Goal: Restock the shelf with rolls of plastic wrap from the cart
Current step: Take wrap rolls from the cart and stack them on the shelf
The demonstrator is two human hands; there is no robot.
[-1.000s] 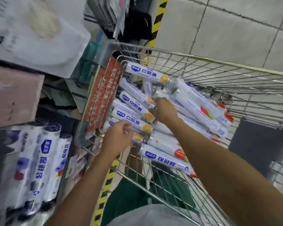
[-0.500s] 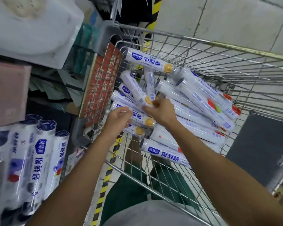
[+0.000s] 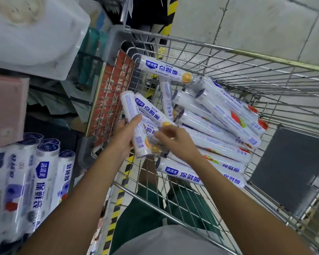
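Centre frame: bundle of rolls [image 3: 131,107] clamped in the left hand [image 3: 124,134], thumb across the top one, tilted toward upper left over the cart's near corner. Right hand [image 3: 175,142] just beside, fingers curled at the orange-printed lower ends (too blurred to call it grip or mere touch). Loose rolls [image 3: 219,129] piled criss-cross in the wire cart [image 3: 265,57], centre to right. Red sign [image 3: 109,100] on the cart's left wall. Lower left, upright shelf rolls [image 3: 44,172] packed together.

Grey tiled floor [image 3: 247,24], hazard tape [image 3: 116,211]
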